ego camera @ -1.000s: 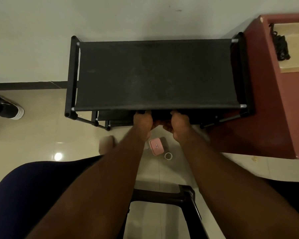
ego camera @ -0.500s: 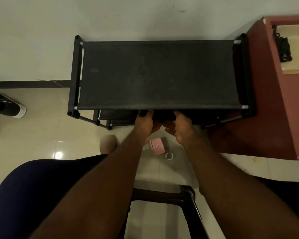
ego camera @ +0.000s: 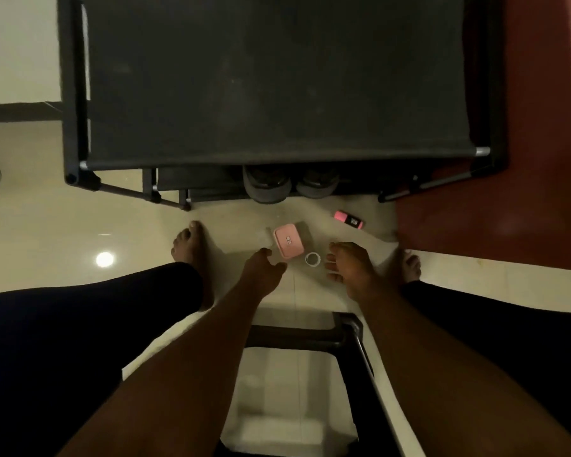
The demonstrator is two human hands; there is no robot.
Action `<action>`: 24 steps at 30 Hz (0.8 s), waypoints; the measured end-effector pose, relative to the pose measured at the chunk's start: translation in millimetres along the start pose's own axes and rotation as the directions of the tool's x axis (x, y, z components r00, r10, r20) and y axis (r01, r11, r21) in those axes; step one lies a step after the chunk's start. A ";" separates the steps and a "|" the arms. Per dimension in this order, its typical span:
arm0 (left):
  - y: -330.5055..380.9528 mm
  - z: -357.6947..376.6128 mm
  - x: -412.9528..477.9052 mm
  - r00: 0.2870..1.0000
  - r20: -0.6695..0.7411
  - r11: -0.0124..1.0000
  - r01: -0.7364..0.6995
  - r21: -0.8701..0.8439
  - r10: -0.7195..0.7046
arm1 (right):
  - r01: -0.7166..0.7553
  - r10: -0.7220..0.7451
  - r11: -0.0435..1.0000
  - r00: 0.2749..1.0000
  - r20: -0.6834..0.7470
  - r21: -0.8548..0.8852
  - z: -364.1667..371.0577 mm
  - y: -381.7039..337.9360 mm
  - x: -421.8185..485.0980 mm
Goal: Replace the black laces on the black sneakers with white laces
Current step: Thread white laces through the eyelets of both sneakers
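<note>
Two black sneakers [ego camera: 267, 185] [ego camera: 317, 184] sit side by side on a lower shelf of the black shoe rack [ego camera: 274, 80], their ends poking out from under the top shelf; their laces are hidden. My left hand [ego camera: 262, 270] hovers over the floor in front of them with relaxed fingers, empty. My right hand [ego camera: 351, 265] is beside it, fingers loosely spread, also empty. Both hands are apart from the sneakers.
A pink box [ego camera: 288, 240], a small white ring [ego camera: 312, 259] and a pink highlighter [ego camera: 349, 220] lie on the tiled floor between my bare feet [ego camera: 188, 249]. A dark red cabinet [ego camera: 515, 206] stands at the right. A black stool frame [ego camera: 343, 328] is under me.
Both hands have let go of the sneakers at the rack's edge and pulled back toward me. The view has moved closer and lower, so the sneakers now show.
</note>
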State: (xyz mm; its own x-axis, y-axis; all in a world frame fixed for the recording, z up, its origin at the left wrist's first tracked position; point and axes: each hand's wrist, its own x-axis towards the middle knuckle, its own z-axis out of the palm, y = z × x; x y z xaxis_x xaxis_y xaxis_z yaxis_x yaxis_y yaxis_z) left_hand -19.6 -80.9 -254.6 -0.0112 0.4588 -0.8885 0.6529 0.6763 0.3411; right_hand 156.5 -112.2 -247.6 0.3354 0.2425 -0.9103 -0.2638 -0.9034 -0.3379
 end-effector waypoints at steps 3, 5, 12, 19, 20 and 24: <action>-13.3 9.6 18.5 0.998 0.027 0.961 -0.057 0.271 0.052 | 0.126 -0.130 0.938 0.992 0.011 -0.323 7.7 19.7 20.1; -18.5 15.4 32.2 0.995 0.038 0.914 -0.096 0.395 0.088 | 0.214 -0.202 0.836 0.976 0.079 -0.506 12.0 29.3 30.7; -24.7 25.2 80.3 0.972 -0.187 0.932 -0.067 0.356 0.141 | 0.290 -0.225 0.680 0.957 0.184 -0.673 27.6 54.8 79.0; -18.0 13.4 127.5 0.973 -0.109 0.798 -0.102 0.594 0.205 | 0.317 -0.258 0.614 0.946 0.195 -0.723 40.9 63.8 115.8; -17.4 12.5 136.4 0.973 -0.098 0.779 -0.105 0.619 0.209 | 0.317 -0.262 0.607 0.946 0.193 -0.729 43.9 65.7 121.5; -20.6 14.7 158.7 0.976 -0.082 0.768 -0.104 0.632 0.200 | 0.305 -0.291 0.595 0.944 0.154 -0.744 53.3 70.9 134.1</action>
State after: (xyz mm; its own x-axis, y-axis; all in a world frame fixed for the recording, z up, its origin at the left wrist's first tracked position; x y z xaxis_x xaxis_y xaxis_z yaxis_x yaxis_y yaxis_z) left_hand -23.7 -30.4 -407.1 0.0577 0.6301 -0.7743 0.9811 0.1076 0.1607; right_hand 134.5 -124.9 -406.4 0.2539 0.5462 -0.7982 0.6183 -0.7263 -0.3003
